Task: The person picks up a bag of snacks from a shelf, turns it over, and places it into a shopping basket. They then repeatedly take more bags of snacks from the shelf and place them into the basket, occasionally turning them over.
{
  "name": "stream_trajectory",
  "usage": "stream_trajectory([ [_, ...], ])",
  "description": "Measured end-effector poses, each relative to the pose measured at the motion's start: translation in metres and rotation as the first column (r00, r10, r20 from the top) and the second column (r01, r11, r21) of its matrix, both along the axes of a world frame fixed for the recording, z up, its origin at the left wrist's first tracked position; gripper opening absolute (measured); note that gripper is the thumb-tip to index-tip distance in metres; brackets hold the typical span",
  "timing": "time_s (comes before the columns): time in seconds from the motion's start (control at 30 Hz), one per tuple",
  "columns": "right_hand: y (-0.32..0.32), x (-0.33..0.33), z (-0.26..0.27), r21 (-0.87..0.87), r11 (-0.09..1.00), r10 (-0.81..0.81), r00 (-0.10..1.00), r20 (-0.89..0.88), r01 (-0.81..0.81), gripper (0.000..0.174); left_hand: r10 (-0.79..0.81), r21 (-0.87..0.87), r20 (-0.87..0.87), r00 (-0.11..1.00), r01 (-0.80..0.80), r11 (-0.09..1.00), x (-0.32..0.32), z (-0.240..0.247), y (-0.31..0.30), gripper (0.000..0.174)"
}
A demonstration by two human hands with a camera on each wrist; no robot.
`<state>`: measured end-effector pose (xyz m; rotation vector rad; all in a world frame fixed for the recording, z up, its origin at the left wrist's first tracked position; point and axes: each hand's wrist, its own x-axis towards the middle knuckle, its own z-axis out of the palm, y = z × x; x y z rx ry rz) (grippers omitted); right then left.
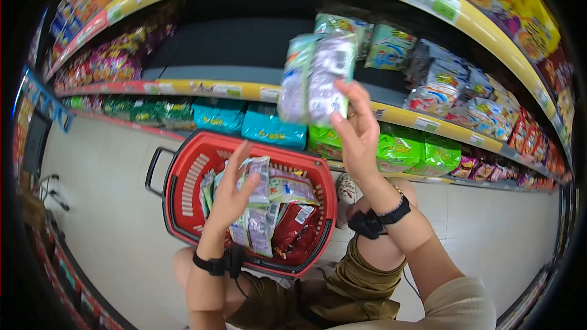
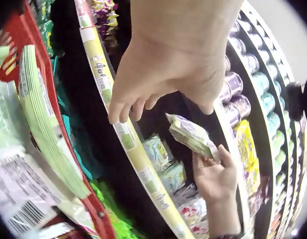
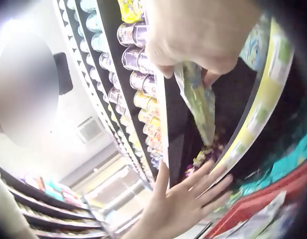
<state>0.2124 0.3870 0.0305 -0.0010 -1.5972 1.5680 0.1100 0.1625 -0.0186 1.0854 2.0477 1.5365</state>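
Head view: the right hand (image 1: 361, 137) pinches a pale purple-and-green packet (image 1: 317, 78) between thumb and fingers, above and to the right of the red basket (image 1: 328, 208). The left hand (image 1: 229, 198), fingers spread, hangs over the basket, which holds similar packets (image 1: 254, 229). Left wrist view: the left hand's fingers point down, slightly parted, near the basket; the pinched packet is beyond it. Right wrist view: the packet hangs from the right hand's fingers, above the basket.

The right hand (image 1: 359, 129) is raised with thumb and fingers pinching, the left hand (image 1: 232, 197) lower, its fingers spread
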Motion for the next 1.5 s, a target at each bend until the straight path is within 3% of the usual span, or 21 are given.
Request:
stream_trajectory([
  [0.03,-0.012,-0.001,-0.004,-0.179,0.964,0.200,0.980,-0.001,-0.197,0.047,-0.062,0.217,0.245,0.967,0.008,0.976,-0.001,0.002,-0.001,0.071],
  [0.07,-0.023,-0.001,-0.004,-0.391,0.846,0.400,0.916,0.019,-0.362,0.043,-0.120,0.331,0.415,0.902,-0.026,0.943,0.002,0.005,-0.002,0.070],
  [0.1,-0.029,-0.005,-0.009,-0.471,0.733,0.567,0.823,0.023,-0.491,0.045,-0.195,0.435,0.555,0.808,-0.082,0.897,0.004,0.007,-0.002,0.071],
  [0.13,-0.036,-0.009,-0.013,-0.486,0.703,0.623,0.780,0.067,-0.520,0.043,-0.205,0.486,0.630,0.749,-0.176,0.856,-0.001,0.003,0.000,0.059],
  [0.17,-0.042,-0.012,-0.016,-0.498,0.675,0.671,0.734,0.107,-0.545,0.041,-0.180,0.471,0.637,0.750,-0.193,0.861,-0.003,0.006,-0.003,0.059],
  [0.2,-0.048,-0.015,-0.019,-0.506,0.662,0.682,0.725,0.100,-0.553,0.041,-0.080,0.412,0.650,0.756,-0.262,0.873,-0.005,0.010,-0.005,0.052],
  [0.23,-0.055,-0.018,-0.022,-0.411,0.766,0.590,0.795,0.140,-0.495,0.037,0.016,0.354,0.658,0.753,-0.328,0.876,-0.006,0.015,-0.005,0.047],
  [0.27,-0.058,-0.019,-0.024,-0.307,0.854,0.485,0.858,0.172,-0.421,0.035,-0.017,0.413,0.727,0.686,-0.418,0.809,-0.007,0.020,-0.002,0.045],
  [0.3,-0.059,-0.019,-0.025,-0.311,0.850,0.491,0.854,0.174,-0.425,0.035,-0.010,0.409,0.730,0.683,-0.425,0.808,-0.009,0.019,-0.003,0.045],
  [0.4,-0.053,-0.018,-0.028,-0.434,0.801,0.583,0.702,0.409,-0.412,0.028,-0.010,0.451,0.692,0.722,-0.422,0.786,-0.012,0.018,-0.006,0.040],
  [0.5,-0.049,-0.019,-0.029,-0.416,0.804,0.586,0.688,0.428,-0.425,0.021,0.015,0.462,0.663,0.748,-0.425,0.778,-0.010,0.017,-0.003,0.039],
  [0.73,-0.048,-0.018,-0.031,-0.402,0.789,0.603,0.708,0.368,-0.464,0.013,0.044,0.428,0.696,0.717,-0.463,0.776,-0.009,0.021,-0.005,0.031],
  [0.9,-0.048,-0.018,-0.029,-0.395,0.763,0.634,0.712,0.303,-0.512,0.013,0.024,0.365,0.774,0.633,-0.476,0.800,-0.011,0.017,-0.008,0.028],
  [1.23,-0.048,-0.015,-0.025,-0.337,0.759,0.646,0.709,0.283,-0.557,0.015,-0.056,0.341,0.841,0.538,-0.446,0.828,-0.012,0.018,-0.009,0.029],
  [1.33,-0.048,-0.016,-0.026,-0.329,0.766,0.642,0.693,0.329,-0.553,0.013,-0.080,0.366,0.840,0.537,-0.451,0.814,-0.017,0.013,-0.012,0.036],
  [1.37,-0.046,-0.017,-0.026,-0.327,0.767,0.641,0.694,0.328,-0.553,0.013,0.032,0.296,0.812,0.582,-0.458,0.838,-0.020,0.012,-0.015,0.044],
  [1.4,-0.044,-0.020,-0.028,-0.303,0.740,0.668,0.601,0.440,-0.600,0.012,0.138,0.225,0.769,0.624,-0.467,0.855,-0.024,0.013,-0.017,0.052],
  [1.43,-0.041,-0.021,-0.030,-0.285,0.710,0.672,0.500,0.546,-0.644,0.010,0.218,0.160,0.690,0.690,-0.440,0.883,-0.025,0.014,-0.021,0.073],
  [1.5,-0.035,-0.021,-0.042,-0.059,0.711,0.490,0.434,0.756,-0.701,0.022,0.342,0.011,0.323,0.882,-0.365,0.931,-0.028,0.011,-0.032,0.088],
])
